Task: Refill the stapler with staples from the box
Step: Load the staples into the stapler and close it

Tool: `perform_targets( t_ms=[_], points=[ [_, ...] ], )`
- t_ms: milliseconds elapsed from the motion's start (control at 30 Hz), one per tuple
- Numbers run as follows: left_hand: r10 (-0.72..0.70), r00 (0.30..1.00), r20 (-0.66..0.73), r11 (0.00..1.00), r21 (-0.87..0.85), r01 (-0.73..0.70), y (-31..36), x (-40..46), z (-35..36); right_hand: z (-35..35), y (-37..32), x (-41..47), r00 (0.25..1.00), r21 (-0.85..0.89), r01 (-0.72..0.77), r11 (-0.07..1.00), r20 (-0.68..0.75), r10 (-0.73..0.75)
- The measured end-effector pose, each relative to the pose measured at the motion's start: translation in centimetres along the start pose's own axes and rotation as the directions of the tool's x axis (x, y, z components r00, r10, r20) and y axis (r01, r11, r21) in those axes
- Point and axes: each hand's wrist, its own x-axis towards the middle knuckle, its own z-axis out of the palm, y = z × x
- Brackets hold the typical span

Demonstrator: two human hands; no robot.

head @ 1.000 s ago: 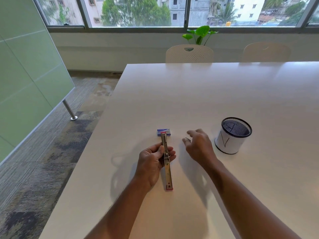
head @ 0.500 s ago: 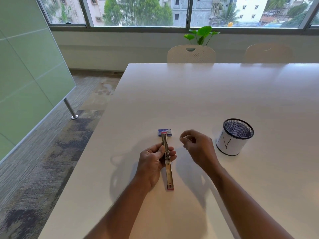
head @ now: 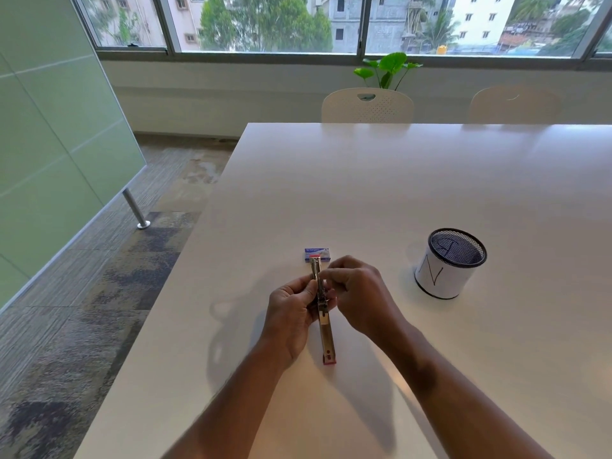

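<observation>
I see the stapler [head: 324,314] opened out flat, lying lengthwise near the front-left part of the white table [head: 414,180], red tips at both ends. Left hand [head: 291,313] grips its middle w/ fingers curled round. Right hand [head: 359,294] pinched narrow over the stapler's upper half; can't tell if staples are in it. Staple box [head: 317,254] sits just beyond the far tip. Mesh pen cup [head: 448,265] well to the right.

Opened stapler [head: 326,329] before blue box [head: 317,254]
</observation>
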Motion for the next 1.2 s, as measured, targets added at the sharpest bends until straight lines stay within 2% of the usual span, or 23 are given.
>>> perform_targets(
  t_ms=[367,633,833,1033,1133,1200],
  points=[
    [0.012,1.000,0.004,1.000,0.023,-0.012,0.0,0.1,0.1,-0.3,-0.5,0.6,0.999,-0.095,0.037,0.995,-0.005,-0.038],
    [0.019,1.000,0.010,0.999,0.035,-0.020,0.0,0.2,0.1,0.2,0.0,0.9,0.997,-0.066,0.035,0.997,0.074,-0.030],
    [0.009,0.999,0.032,0.999,0.031,-0.010,-0.2,0.4,-0.3,0.1,0.5,1.7,0.990,-0.052,-0.025,0.998,0.139,0.032],
    [-0.003,1.000,0.020,1.000,0.010,0.003,-0.1,0.3,-0.4,0.1,0.6,2.2,0.992,-0.020,-0.079,0.997,0.094,0.081],
    [-0.035,0.999,-0.016,0.998,-0.049,0.034,-0.1,0.4,-0.5,-0.2,1.0,1.8,0.997,-0.020,-0.067,0.998,0.025,0.068],
    [-0.057,0.998,-0.025,0.995,-0.087,0.054,0.0,0.5,-0.5,-0.4,1.2,1.4,0.998,-0.027,-0.044,0.999,0.036,0.045]
  ],
)
